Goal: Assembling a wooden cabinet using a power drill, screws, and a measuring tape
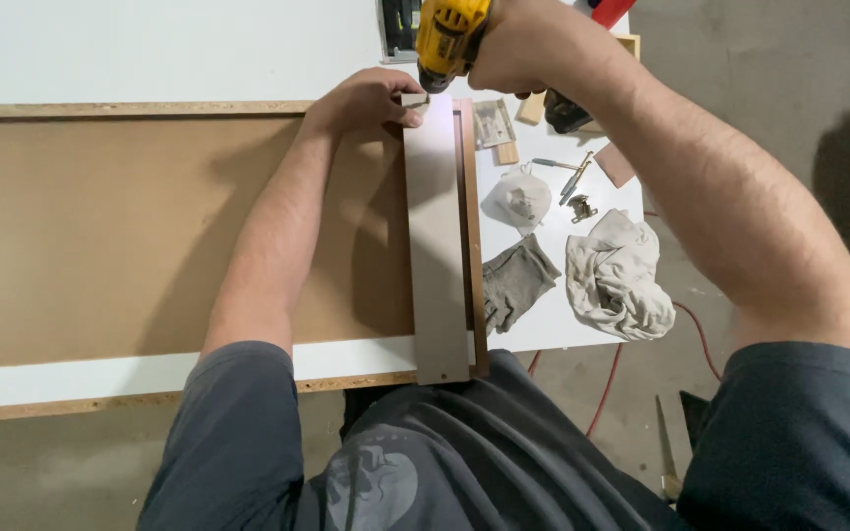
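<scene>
The right hand [518, 49] is wrapping its fingers tightly around the grip of a yellow cordless drill [450, 39], whose top is running off the upper edge of the view; its tip is meeting the far end of a narrow grey strip [437, 236], though the bit itself is too small and washed out by glare to make out. The left hand [371, 98] is lying with fingers curled loosely over that same far end, thumb pressing on the strip's corner, holding it down rather than gripping it. The strip is lying lengthwise toward the person, over the right edge of a large brown board [130, 236] on the white table [150, 49]. To the right a dust mask [520, 200], a grey glove [516, 280] and a crumpled pale cloth [617, 275] are resting. The person's own torso is hiding the table's near edge.
</scene>
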